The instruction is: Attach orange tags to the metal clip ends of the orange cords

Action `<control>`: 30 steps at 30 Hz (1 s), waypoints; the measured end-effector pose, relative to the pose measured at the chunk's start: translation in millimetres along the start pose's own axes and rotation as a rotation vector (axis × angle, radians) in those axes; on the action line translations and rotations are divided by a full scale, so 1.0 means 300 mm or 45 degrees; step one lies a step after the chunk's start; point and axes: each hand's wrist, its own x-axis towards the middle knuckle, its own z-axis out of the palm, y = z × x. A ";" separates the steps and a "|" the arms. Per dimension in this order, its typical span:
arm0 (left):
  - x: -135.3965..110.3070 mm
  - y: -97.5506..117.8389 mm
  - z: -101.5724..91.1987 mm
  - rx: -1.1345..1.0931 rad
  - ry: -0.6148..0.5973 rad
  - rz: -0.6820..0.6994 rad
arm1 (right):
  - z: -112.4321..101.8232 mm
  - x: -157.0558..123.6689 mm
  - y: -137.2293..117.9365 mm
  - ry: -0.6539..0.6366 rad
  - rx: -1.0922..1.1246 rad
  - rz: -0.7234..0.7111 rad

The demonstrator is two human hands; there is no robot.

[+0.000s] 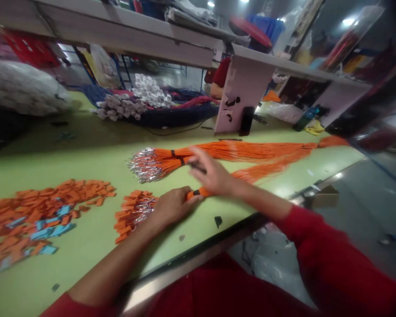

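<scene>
My left hand (172, 206) is closed round the near bundle of orange wires (203, 191), just behind its head of orange connector housings (127, 215) and bare metal terminals. A black band wraps this bundle beside my fingertips. Above it, my right hand (214, 174) is blurred, with a small dark thing (198, 166) between thumb and fingers that I cannot make out. Just beyond lies a second orange wire bundle (260, 150), its silver terminals (147, 165) fanned at the left end and black bands round its neck.
Loose orange and blue housings (59, 207) lie heaped at left. Behind are dark wires with white connectors (152, 91), a phone-like black slab (247, 121) against an upright panel (240, 88), and a bottle (306, 118). A black scrap (218, 221) lies by the table's front edge (224, 235).
</scene>
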 end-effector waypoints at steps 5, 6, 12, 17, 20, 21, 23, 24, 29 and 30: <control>-0.020 -0.007 0.013 0.166 0.009 0.043 | -0.186 0.237 0.443 0.290 -0.328 0.577; -0.019 -0.008 0.013 0.142 0.021 0.053 | -0.207 0.260 0.489 0.288 -0.343 0.592; -0.016 -0.016 0.001 -0.017 0.014 0.060 | -0.216 0.230 0.434 0.356 -0.390 0.525; -0.034 -0.020 -0.019 0.138 -0.036 0.119 | -0.223 -0.052 0.194 -0.276 -0.097 0.099; -0.043 -0.009 -0.040 0.370 0.021 0.227 | -0.225 -0.245 0.137 -0.380 -0.347 0.063; -0.046 0.001 -0.046 0.450 0.073 0.302 | -0.221 -0.296 0.142 -0.341 -0.434 0.100; -0.055 0.035 -0.053 0.586 0.236 0.508 | -0.209 -0.377 0.173 -0.263 -0.547 0.157; -0.064 0.058 -0.053 0.635 0.350 0.627 | -0.204 -0.408 0.194 -0.223 -0.583 0.160; -0.158 0.176 -0.016 0.589 1.101 1.052 | -0.296 -0.543 0.264 0.137 -0.883 0.278; -0.176 0.186 -0.003 0.556 1.174 1.113 | -0.345 -0.575 0.274 0.208 -0.953 0.368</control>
